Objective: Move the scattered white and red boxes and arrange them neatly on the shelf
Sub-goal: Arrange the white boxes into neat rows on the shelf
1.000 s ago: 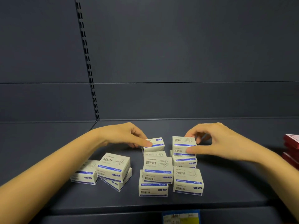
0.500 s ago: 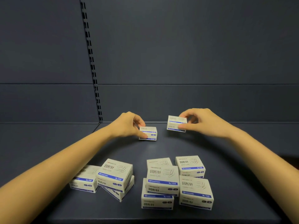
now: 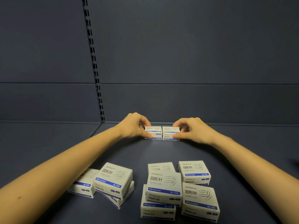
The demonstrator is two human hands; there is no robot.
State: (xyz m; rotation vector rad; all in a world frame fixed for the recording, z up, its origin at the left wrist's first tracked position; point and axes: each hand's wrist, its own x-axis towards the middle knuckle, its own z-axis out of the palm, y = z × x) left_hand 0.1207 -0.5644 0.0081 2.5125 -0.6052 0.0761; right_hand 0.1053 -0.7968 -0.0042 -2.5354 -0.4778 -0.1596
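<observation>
Comparing with half a second back, head view: both hands have gone deeper in. The two white paper-clip boxes, then carried apart above mid-shelf, now sit on the shelf (image 3: 161,152) close to the back panel (image 3: 178,102), side by side with edges touching or nearly so.

Left hand (image 3: 134,126): arm stretched forward, thumb on the lower front corner of the left box (image 3: 153,133), fingers curled over its top rear edge, pinching it.

Right hand (image 3: 192,130): mirrored pose, thumb against the front right of the right box (image 3: 170,133), fingers bent over the top, gripping it.

The front heap of boxes (image 3: 163,183) lies unchanged near the shelf edge, in two clusters, several overlapping and tilted. The slotted upright (image 3: 93,62) stands to the left of the placed pair.
</observation>
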